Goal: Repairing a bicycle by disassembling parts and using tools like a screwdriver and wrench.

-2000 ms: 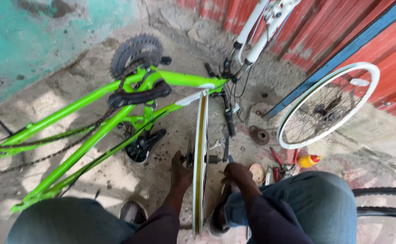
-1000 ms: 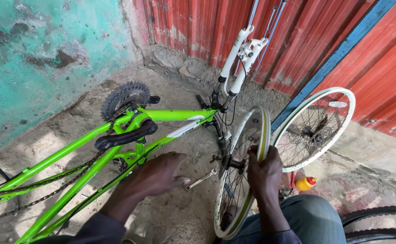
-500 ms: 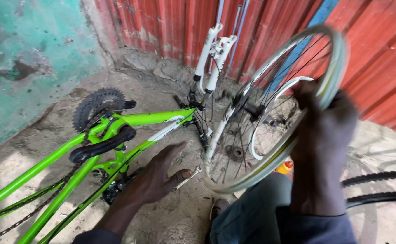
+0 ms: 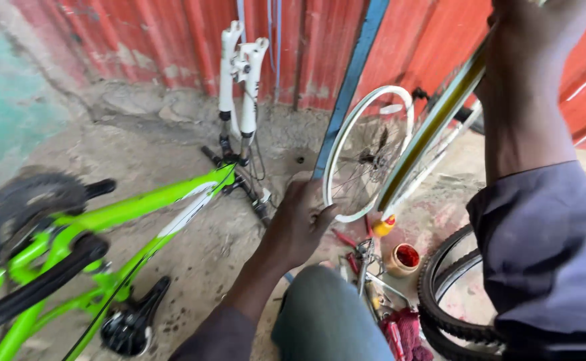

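Note:
My right hand [image 4: 530,47] is raised at the top right and grips the rim of a bare bicycle wheel [image 4: 433,127] with a yellow-green inner strip; the wheel hangs slanted down toward the ground. My left hand [image 4: 301,220] hovers lower in the middle, fingers spread and holding nothing, just right of the upturned green bicycle frame [image 4: 139,204]. The frame's white fork [image 4: 239,73] sticks up against the red wall. Its chainring [image 4: 19,200] and black saddle [image 4: 129,321] are at the left.
A second white-rimmed wheel [image 4: 336,140] leans by a blue post [image 4: 349,80] on the red corrugated wall. A black tyre [image 4: 440,301] lies at the lower right. Hand tools [image 4: 366,267] and a small pot of red paste [image 4: 404,257] sit on the dirt near my knee.
My right hand has lifted the wheel from upright on the ground to high at the right. My left hand let go of it and stays spread near the frame. The view swung right.

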